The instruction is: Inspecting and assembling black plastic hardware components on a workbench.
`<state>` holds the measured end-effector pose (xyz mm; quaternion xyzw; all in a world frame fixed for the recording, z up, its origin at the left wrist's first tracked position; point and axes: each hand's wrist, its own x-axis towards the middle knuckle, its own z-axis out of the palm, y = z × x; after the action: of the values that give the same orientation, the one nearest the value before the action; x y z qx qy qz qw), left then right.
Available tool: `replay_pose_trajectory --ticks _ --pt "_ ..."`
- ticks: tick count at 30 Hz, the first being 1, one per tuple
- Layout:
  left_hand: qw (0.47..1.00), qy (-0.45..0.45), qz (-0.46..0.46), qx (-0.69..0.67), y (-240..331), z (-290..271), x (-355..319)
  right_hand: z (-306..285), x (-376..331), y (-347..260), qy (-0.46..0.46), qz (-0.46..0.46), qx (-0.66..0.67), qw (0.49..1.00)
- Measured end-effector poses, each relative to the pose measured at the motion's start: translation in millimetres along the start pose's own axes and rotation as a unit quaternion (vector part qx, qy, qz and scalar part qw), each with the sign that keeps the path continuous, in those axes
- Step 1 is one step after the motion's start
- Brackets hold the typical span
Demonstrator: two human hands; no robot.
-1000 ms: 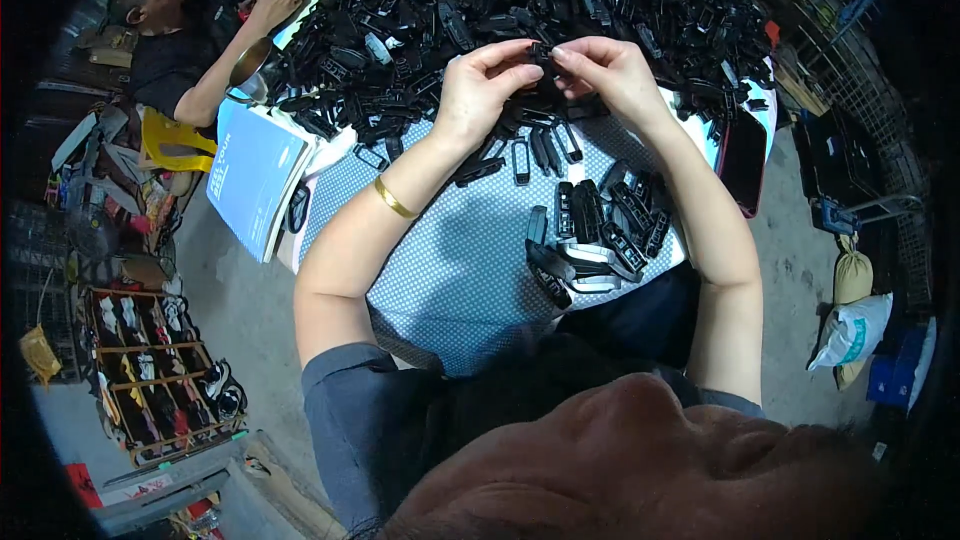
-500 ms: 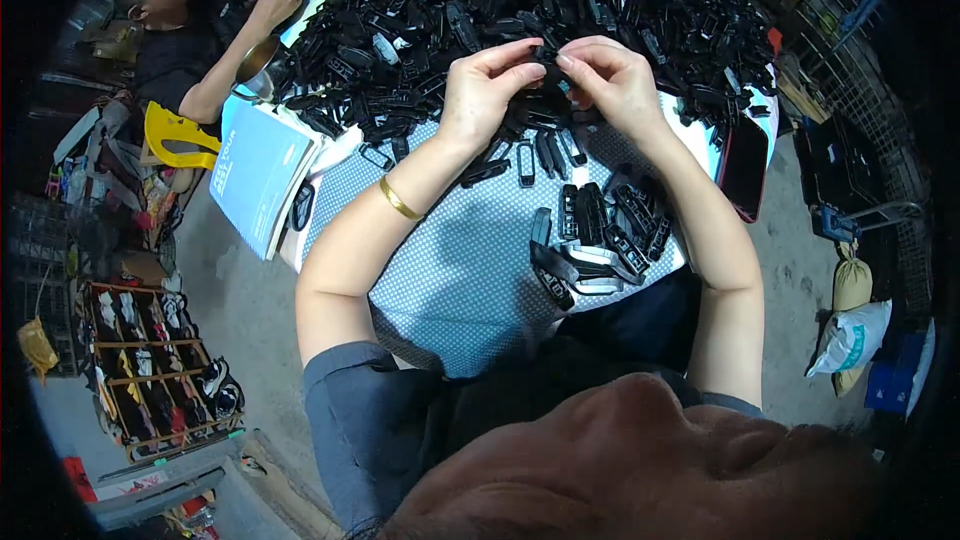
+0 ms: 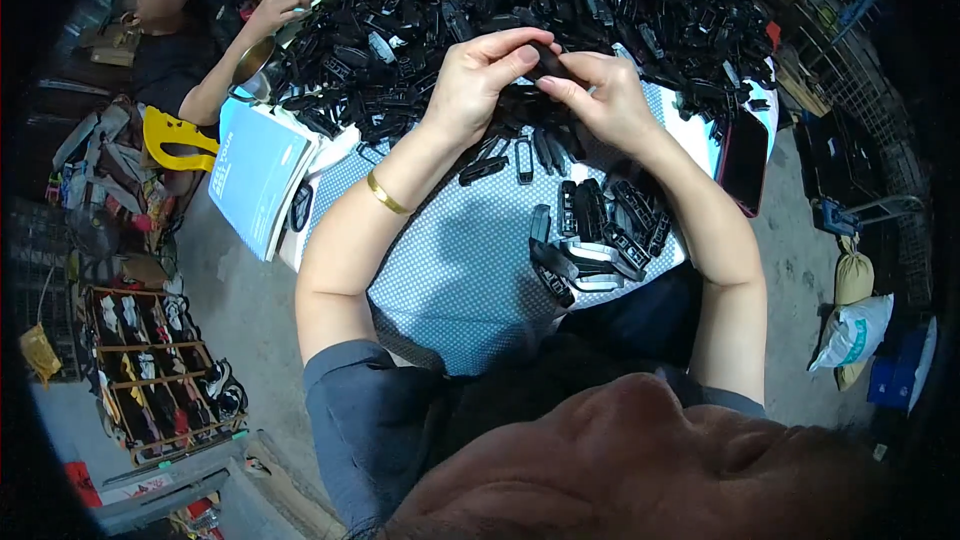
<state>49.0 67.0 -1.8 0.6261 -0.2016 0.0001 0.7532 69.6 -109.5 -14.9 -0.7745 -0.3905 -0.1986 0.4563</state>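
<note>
Between my two hands is a small, dark, elongated plastic part [image 3: 546, 62], partly covered by fingers. My left hand [image 3: 474, 88] pinches its upper left end between thumb and fingers. From the other side my right hand [image 3: 610, 100] grips it, thumb tip below and fingers bent over it. Just beyond lies a big heap of black plastic parts [image 3: 440, 20]. Nearer to me, a smaller cluster of black and grey pieces [image 3: 610, 230] rests on the patterned cloth [image 3: 450, 270]. A rectangular black frame [image 3: 524, 161] lies below my hands.
A blue book [image 3: 250, 175] and a metal bowl [image 3: 257, 70] are at the table's left side, near a yellow plastic piece [image 3: 175, 140]. A phone [image 3: 742, 165] lies at the right edge. Across the left corner, a co-worker [image 3: 190, 40] handles something small. A rack [image 3: 160, 370] stands lower left.
The dark part has turned and shows more of its length. My left hand has shifted slightly left, and my right fingers have curled in. The co-worker's hands have moved.
</note>
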Motion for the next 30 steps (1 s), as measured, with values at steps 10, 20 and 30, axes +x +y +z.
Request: replay_pose_trajectory --ticks 10,20,30 --pt "0.982 -0.094 0.005 0.166 19.4 18.4 -11.7 -42.9 11.6 17.9 -0.244 0.012 -0.043 0.969" --pt "0.805 -0.114 0.199 0.548 -17.4 21.3 6.3 -33.7 2.7 22.2 -0.328 0.09 -0.208 0.917" --pt "0.769 -0.155 0.056 0.618 -21.0 -0.9 16.5 -37.7 14.4 26.8 -0.166 0.227 0.101 0.954"
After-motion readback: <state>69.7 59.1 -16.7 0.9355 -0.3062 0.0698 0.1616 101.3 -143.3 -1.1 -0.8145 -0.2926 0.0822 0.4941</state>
